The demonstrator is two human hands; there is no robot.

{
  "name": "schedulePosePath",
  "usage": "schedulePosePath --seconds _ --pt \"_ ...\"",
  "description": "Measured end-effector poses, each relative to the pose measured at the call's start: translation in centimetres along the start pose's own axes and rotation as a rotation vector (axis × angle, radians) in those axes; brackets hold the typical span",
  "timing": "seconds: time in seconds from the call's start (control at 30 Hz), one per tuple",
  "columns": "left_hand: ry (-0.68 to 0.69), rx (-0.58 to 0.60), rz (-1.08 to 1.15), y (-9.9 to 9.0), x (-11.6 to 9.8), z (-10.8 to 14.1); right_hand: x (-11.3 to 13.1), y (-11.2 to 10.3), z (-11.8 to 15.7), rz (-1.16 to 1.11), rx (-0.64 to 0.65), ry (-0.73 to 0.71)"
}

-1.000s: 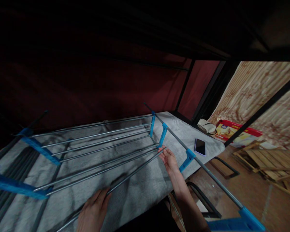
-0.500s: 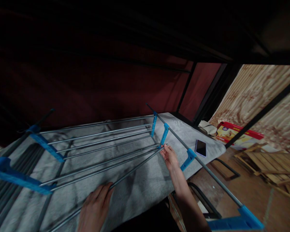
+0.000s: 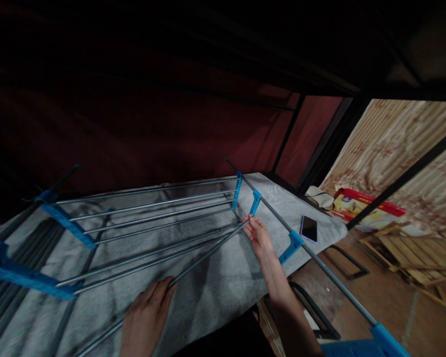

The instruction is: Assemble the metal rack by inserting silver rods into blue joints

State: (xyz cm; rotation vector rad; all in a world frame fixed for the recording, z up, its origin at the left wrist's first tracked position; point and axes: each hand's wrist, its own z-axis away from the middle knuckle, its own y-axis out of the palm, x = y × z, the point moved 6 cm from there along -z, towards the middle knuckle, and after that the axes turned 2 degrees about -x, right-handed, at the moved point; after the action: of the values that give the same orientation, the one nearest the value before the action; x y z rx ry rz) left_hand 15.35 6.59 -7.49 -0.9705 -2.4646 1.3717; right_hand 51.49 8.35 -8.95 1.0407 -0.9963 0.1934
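A grey metal tube (image 3: 208, 255) runs diagonally across the front of a half-built rack made of tubes and blue plastic brackets. My left hand (image 3: 147, 312) is wrapped round its lower middle. At its far end, my right hand (image 3: 257, 233) pinches the tip beside a blue bracket (image 3: 255, 201), hiding part of that bracket. Whether the tip sits in the bracket cannot be seen. Several crossbars (image 3: 163, 216) span from the right-side brackets to a blue bracket (image 3: 67, 225) on the left. A long side pole (image 3: 334, 272) carries another bracket (image 3: 292, 247) nearer me.
The rack rests on a grey cloth-covered surface (image 3: 208, 307). A phone (image 3: 309, 228) lies on it at right, and several loose tubes (image 3: 20, 277) at left. Beyond the edge are a red and yellow box (image 3: 367, 208), wooden slats (image 3: 416, 255) and a black bed-like frame post (image 3: 288, 134).
The tube's far end and my right hand have risen slightly, to the level of the bracket's lower end. My left hand keeps its hold. The view has shifted a little.
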Motion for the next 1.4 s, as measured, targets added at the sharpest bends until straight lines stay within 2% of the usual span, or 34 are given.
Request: schedulePosePath --seconds 0.37,0.53,0.73,0.87,1.03,1.27,1.4 --pt "-0.01 0.003 0.021 0.7 0.2 -0.4 -0.1 0.4 -0.8 0.006 0.005 0.011" --pt "-0.012 0.015 0.023 1.1 0.0 -0.6 0.1 -0.1 -0.7 0.005 0.025 0.025" --pt "-0.043 0.07 0.011 1.8 -0.2 -0.5 -0.3 -1.2 -0.3 0.001 -0.02 0.063" --pt "-0.029 0.067 -0.013 1.7 -0.4 -0.7 -0.2 -1.7 -0.1 0.005 -0.034 0.067" --pt "0.015 0.012 -0.003 1.1 -0.8 -1.2 0.4 -1.2 -0.2 0.02 -0.011 0.061" --pt "-0.014 0.048 0.036 1.6 -0.6 -1.3 0.7 -0.5 -0.2 0.039 -0.006 0.058" --pt "-0.064 0.072 0.096 2.0 -0.7 -1.3 0.3 -0.9 0.0 0.032 -0.02 0.062"
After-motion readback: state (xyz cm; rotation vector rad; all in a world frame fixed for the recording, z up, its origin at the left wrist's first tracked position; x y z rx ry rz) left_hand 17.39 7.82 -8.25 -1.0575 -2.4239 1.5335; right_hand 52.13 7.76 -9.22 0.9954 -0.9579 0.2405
